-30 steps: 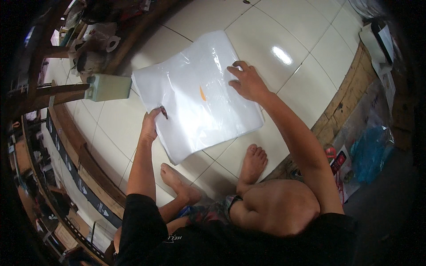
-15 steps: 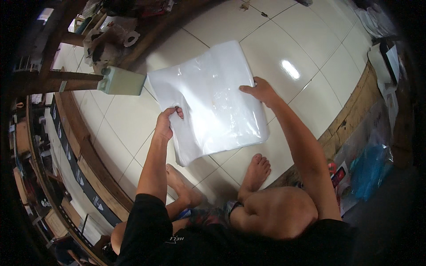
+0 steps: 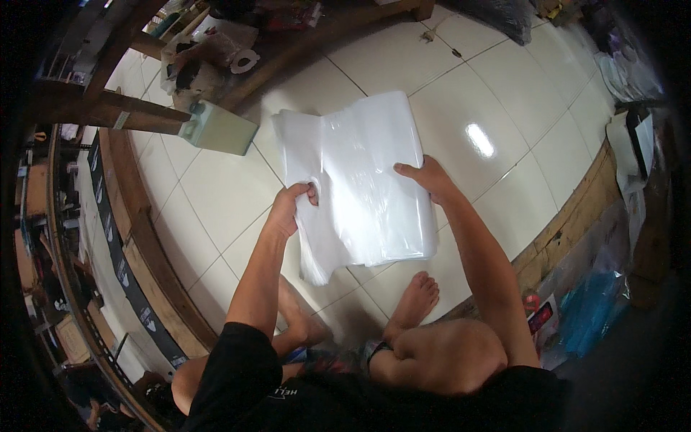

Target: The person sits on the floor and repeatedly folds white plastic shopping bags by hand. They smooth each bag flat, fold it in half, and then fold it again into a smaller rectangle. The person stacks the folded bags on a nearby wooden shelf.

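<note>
A stack of translucent white plastic sheets or bags [image 3: 367,173] hangs between my two hands over the tiled floor. My left hand [image 3: 293,207] is closed on its left edge, the fingertips showing through a fold or hole there. On the right edge, my right hand [image 3: 430,180] grips the stack with the thumb on top and the fingers underneath. The plastic is creased near my left hand, and its lower left corner fans into several loose layers. Whether the stack touches the floor I cannot tell.
A pale green jerrycan [image 3: 222,128] stands left of the stack, beside a wooden beam [image 3: 144,117]. My bare foot [image 3: 416,299] is just below the stack. Blue plastic packs [image 3: 592,309] lie at the right behind a wooden board [image 3: 554,234]. Wooden shelving [image 3: 309,50] runs along the top.
Both hands have drawn slightly closer together. The stack has bent along a crease in its left part, and its lower left layers have spread. The whole view has shifted a little.
</note>
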A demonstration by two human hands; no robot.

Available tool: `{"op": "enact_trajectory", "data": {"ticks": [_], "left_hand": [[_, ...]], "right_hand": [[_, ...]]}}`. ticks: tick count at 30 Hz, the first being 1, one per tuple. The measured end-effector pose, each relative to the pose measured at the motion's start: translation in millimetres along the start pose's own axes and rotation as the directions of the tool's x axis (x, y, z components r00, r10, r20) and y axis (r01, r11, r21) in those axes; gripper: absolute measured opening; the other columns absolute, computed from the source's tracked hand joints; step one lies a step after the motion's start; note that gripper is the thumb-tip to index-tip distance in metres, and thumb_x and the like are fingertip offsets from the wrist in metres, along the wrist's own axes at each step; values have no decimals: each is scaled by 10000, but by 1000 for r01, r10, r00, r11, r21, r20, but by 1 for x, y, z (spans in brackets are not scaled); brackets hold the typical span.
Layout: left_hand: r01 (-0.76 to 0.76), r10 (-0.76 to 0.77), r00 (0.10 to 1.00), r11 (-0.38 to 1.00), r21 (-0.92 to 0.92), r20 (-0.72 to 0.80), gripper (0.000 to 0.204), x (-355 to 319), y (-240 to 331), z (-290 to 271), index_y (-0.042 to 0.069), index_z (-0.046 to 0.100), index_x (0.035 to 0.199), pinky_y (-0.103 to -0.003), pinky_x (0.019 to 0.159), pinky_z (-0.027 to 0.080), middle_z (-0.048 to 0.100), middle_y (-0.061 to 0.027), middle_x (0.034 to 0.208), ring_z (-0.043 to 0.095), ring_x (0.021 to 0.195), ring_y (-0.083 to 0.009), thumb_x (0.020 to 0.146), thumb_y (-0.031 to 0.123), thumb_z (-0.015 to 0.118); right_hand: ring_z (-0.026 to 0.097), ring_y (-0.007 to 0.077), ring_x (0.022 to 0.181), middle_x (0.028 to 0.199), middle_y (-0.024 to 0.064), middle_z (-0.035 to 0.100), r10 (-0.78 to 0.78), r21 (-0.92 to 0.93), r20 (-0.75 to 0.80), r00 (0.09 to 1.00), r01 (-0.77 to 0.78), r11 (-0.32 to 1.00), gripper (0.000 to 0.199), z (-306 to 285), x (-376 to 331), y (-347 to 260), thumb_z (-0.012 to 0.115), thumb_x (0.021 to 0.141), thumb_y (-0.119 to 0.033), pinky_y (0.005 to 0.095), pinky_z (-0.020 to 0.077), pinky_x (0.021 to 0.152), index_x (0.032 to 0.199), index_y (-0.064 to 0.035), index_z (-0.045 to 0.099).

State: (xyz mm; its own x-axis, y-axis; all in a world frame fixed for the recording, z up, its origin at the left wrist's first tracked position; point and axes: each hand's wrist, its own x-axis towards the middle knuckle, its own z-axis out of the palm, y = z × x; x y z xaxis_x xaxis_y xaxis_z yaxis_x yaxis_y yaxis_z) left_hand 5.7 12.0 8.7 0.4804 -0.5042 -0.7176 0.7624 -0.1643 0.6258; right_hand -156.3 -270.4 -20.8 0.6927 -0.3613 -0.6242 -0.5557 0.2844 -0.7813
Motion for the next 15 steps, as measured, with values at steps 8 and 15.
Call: {"op": "enact_trajectory", "data": {"ticks": [8, 15], "left_hand": [[-151, 175, 978, 969, 197, -110, 117, -16, 11, 39, 24, 547, 814, -315, 631, 469, 556, -74, 691, 542, 640, -172, 864, 126, 519], [-536, 620, 781, 728, 428, -76, 304, -72, 31, 122, -58, 516, 1127, -307, 641, 456, 582, -82, 799, 534, 662, -148, 902, 145, 487]], "right_hand": [[659, 244, 932, 1078, 169, 659, -94, 18, -164, 982, 98, 995, 519, 0, -19, 1, 753, 824, -212, 372, 536, 818, 1214, 65, 549], [657, 214, 926, 1035, 141, 675, -430, 11, -469, 772, 492, 871, 440, 6, -94, -52, 758, 829, -149, 339, 529, 838, 1186, 25, 566]]}}
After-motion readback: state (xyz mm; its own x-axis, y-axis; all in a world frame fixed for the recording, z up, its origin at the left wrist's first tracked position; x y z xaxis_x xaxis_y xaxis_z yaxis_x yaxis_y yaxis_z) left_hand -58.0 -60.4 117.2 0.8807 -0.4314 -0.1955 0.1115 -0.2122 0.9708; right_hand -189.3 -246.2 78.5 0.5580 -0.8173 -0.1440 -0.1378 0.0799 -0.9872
